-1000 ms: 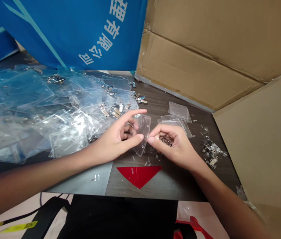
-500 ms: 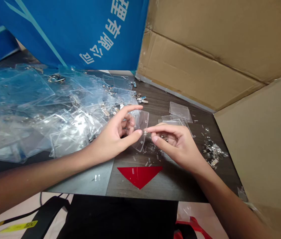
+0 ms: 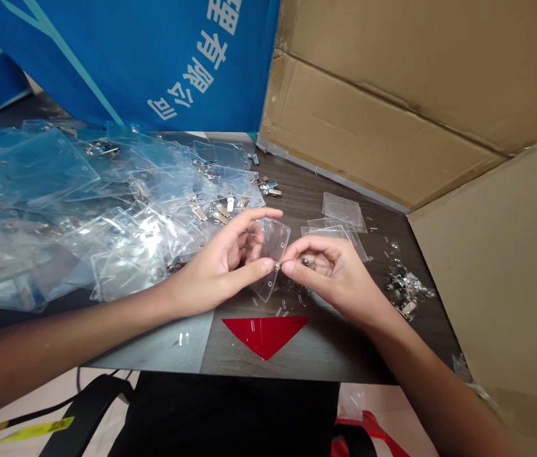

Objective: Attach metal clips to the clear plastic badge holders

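Note:
My left hand (image 3: 233, 257) holds a clear plastic badge holder (image 3: 275, 238) tilted up, its thumb near the punched edge and the index finger stretched out along the top. My right hand (image 3: 330, 273) is closed, thumb and index finger pinching at a small metal snap (image 3: 277, 265) at that edge. Another shiny metal bit (image 3: 305, 261) shows under the right fingers and seems to belong to the same badge clip; most of the clip is hidden. Whether the snap is fastened I cannot tell.
Clear badge holders with metal clips (image 3: 130, 254) are heaped on the left. Several flat holders (image 3: 342, 212) lie behind my right hand, loose clips (image 3: 409, 292) at the right. A red triangle (image 3: 266, 333) and plastic scraps lie in front. Cardboard (image 3: 344, 127) and a blue panel (image 3: 178, 57) stand behind.
The right thumb and index finger have closed together at the snap; before, the index finger reached out to it. The holder has shifted slightly right and toward me.

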`<state>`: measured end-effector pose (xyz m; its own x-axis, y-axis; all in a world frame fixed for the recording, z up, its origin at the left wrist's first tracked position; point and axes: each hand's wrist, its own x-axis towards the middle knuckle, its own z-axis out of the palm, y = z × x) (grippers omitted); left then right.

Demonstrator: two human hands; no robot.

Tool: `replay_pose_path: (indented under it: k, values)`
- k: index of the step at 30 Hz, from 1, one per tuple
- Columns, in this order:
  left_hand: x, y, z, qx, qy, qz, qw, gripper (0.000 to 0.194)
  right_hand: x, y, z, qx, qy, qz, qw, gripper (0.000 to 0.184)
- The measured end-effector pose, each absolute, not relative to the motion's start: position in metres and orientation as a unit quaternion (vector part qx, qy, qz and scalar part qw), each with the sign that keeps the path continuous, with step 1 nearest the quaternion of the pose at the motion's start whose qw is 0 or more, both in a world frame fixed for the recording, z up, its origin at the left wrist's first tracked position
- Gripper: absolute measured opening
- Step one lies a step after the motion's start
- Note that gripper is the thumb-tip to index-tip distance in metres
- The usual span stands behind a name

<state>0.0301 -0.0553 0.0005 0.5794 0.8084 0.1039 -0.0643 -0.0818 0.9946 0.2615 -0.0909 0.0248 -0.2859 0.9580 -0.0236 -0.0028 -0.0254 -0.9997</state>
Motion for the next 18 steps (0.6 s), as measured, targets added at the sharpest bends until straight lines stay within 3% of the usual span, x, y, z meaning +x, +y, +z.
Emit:
replay_pose_path:
  k: [15, 18]
  values:
    - [0.0304, -0.0503, 0.0039, 0.607, 0.262, 0.394, 0.638, 0.058, 0.264, -0.0981, 0.0297, -0.367, -0.562, 0.599, 0.438, 0.019]
    - [0.0321, -0.0501, 0.0046, 0.605, 0.27, 0.406, 0.629, 0.059, 0.2634, -0.0982, 0.0273, -0.369, -0.555, 0.601, 0.441, 0.026]
